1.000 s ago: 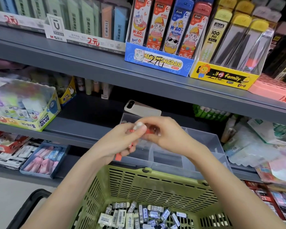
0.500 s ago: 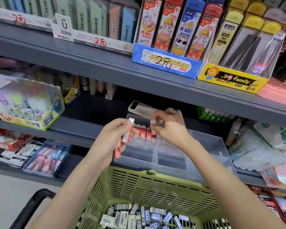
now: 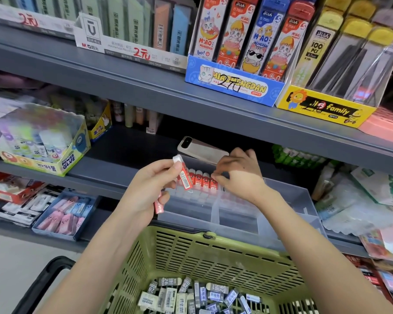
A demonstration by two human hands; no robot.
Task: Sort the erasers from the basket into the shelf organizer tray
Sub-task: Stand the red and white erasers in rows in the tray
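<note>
Eraser (image 3: 183,176) (red sleeve) near upright, white end up, pinched in left hand (image 3: 150,189); right hand (image 3: 241,175) over tray (image 3: 288,196): grip hidden, cannot tell

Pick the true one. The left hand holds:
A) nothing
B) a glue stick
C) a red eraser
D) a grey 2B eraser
C: the left hand pinches a red eraser with a white tip and a barcode, at the left end of the tray.
</note>
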